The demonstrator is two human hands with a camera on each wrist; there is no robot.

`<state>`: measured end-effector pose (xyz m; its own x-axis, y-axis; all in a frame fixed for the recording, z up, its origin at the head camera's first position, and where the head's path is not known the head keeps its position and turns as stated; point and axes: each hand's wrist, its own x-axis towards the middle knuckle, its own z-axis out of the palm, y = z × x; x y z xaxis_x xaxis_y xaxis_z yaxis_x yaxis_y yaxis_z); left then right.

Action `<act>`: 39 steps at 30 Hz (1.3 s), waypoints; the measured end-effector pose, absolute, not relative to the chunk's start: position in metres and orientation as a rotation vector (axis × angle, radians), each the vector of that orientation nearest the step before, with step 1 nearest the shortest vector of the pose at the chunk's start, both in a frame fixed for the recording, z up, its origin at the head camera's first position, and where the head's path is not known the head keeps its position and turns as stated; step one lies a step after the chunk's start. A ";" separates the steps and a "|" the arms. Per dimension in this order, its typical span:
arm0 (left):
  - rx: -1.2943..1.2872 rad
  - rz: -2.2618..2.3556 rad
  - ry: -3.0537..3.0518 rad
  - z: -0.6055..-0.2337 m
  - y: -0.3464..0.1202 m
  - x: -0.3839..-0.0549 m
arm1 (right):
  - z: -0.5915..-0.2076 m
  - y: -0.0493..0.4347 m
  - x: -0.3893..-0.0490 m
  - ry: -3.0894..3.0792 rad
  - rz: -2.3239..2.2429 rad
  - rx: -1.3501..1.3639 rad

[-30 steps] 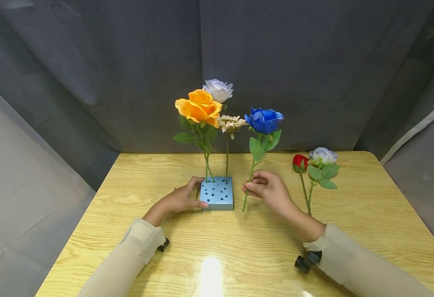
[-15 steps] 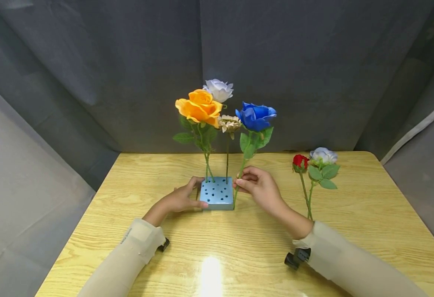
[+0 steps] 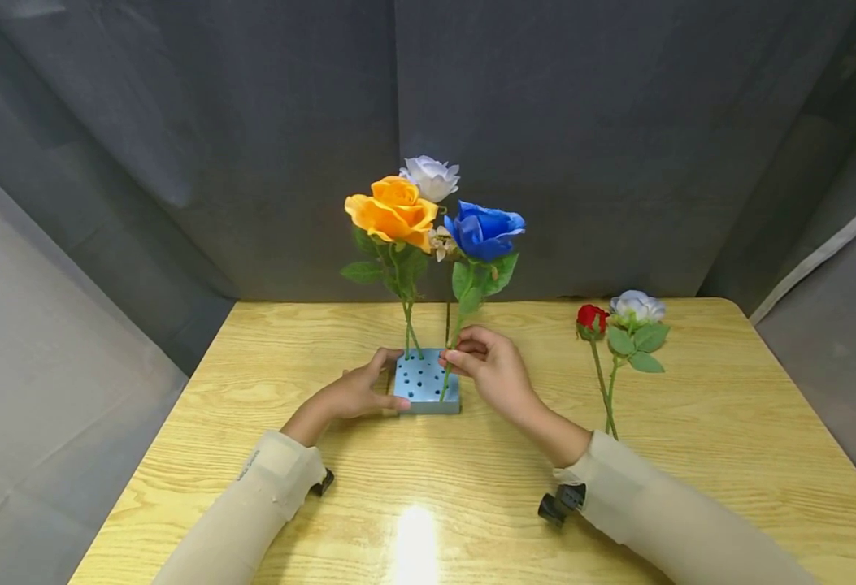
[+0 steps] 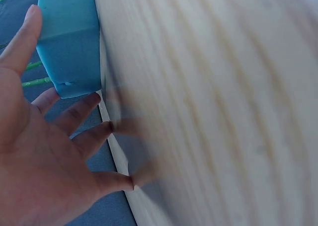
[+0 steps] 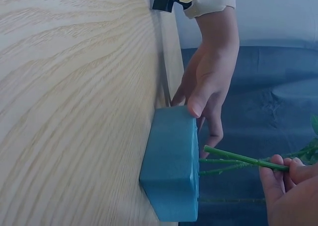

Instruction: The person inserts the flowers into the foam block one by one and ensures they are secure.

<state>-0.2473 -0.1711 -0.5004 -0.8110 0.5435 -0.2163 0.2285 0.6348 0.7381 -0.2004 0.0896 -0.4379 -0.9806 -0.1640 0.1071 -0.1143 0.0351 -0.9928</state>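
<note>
A light blue foam block (image 3: pixel 431 406) with several holes in its top sits on the table. My left hand (image 3: pixel 358 390) holds it from the left, thumb on the near side and fingers at the far side. Between right thumb and fingertips, my right hand (image 3: pixel 497 374) pinches the green stem of a blue rose (image 3: pixel 484 231). In the right wrist view the cut stem end (image 5: pixel 207 149) is just off the block's top. An orange rose (image 3: pixel 393 213), a white rose (image 3: pixel 431 177) and a beige flower (image 3: pixel 442 244), partly hidden by the blue one, stand in the back holes.
To the right, a red rose (image 3: pixel 592 319) and a pale blue-white rose (image 3: pixel 638 307) lie on the wooden table (image 3: pixel 340 520), stems crossing. A dark grey curtain (image 3: pixel 545 146) hangs behind the table's back edge.
My right hand has carried the blue rose leftward, from beside the block to over its right part; the bloom now covers much of the beige flower. The left hand and block stay put.
</note>
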 end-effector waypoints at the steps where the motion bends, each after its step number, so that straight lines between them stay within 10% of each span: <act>1: 0.609 1.016 2.435 -0.501 -0.171 -0.247 | -0.439 0.088 -0.201 2.245 -2.132 -0.302; 39: 0.623 1.007 2.441 -0.501 -0.167 -0.248 | -0.459 0.044 -0.225 2.506 -2.118 -0.430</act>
<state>-0.2477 -0.1671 -0.5010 -0.8088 0.5489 -0.2111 0.2405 0.6363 0.7330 -0.2245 0.0436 -0.4595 -0.9524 -0.0890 0.2915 -0.3023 0.1527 -0.9409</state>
